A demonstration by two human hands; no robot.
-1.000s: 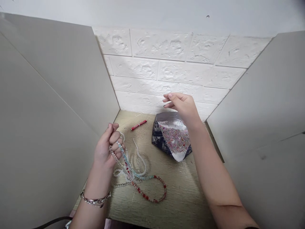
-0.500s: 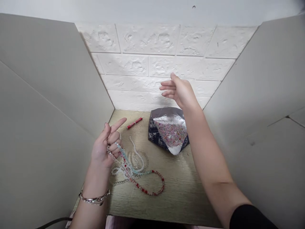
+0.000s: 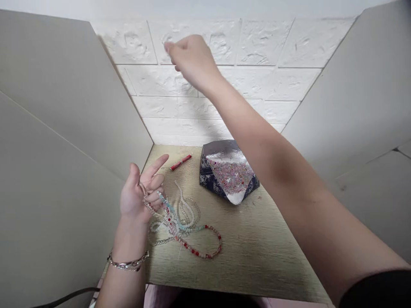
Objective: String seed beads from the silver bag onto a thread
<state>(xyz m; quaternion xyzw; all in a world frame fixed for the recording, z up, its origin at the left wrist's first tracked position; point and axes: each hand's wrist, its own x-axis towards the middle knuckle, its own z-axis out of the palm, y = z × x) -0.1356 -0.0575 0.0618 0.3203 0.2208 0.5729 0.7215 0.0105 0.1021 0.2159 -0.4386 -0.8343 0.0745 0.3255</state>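
Note:
My left hand (image 3: 141, 192) is at the left of the table, index finger stretched out and thumb apart. Its other fingers curl around a beaded strand (image 3: 165, 203) in clear, pale blue and red beads. The strand trails down to a red-and-pink loop (image 3: 220, 241) on the tabletop, among white and clear bead strands (image 3: 189, 209). High before the white wall, my right hand (image 3: 192, 60) has its thumb and fingers pressed together; whatever they pinch is too fine to make out. Below my right forearm sits a dark patterned folded container (image 3: 210, 182) filled with tiny multicoloured beads (image 3: 233, 177).
A small red tube-like roll (image 3: 180, 162) lies near the wall on the wooden table (image 3: 240, 252). Grey panels (image 3: 64, 107) close in the left and right sides, and white brick-patterned wall (image 3: 257, 47) stands behind. A dark cable (image 3: 69, 295) runs at lower left.
My right hand has risen and moved left, its fingers going from spread to pinched together. My left thumb has moved away from the index finger. The loop on the table stays in place.

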